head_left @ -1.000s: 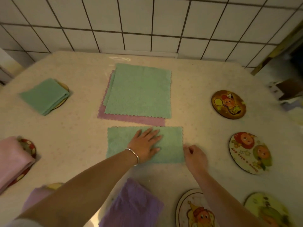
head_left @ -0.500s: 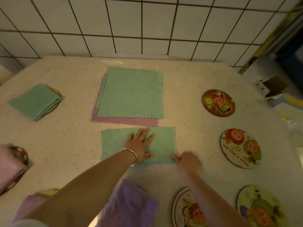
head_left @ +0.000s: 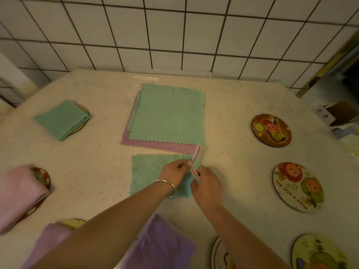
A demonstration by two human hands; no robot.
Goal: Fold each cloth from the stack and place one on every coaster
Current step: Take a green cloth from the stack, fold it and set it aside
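A green cloth (head_left: 149, 175), folded in half, lies on the table in front of me. My right hand (head_left: 206, 184) pinches its right end and holds that edge (head_left: 196, 159) upright above the cloth. My left hand (head_left: 174, 171) sits on the cloth's middle with fingers curled against the raised edge. Behind lies the stack, a green cloth (head_left: 168, 115) on top and a purple one (head_left: 161, 146) beneath. Bare picture coasters lie at the right (head_left: 271, 130), (head_left: 298, 187), (head_left: 318, 253) and at the bottom (head_left: 218, 255).
On the left, a folded green cloth (head_left: 62, 119), a folded pink cloth (head_left: 19, 193) and a lilac cloth (head_left: 48, 241) each cover a coaster. A purple cloth (head_left: 161, 247) lies near the front edge. A tiled wall (head_left: 174, 32) backs the table.
My right hand has lifted the green cloth's right end and brought it leftward toward my left hand. My left hand, flat on the cloth before, has curled its fingers at the raised edge.
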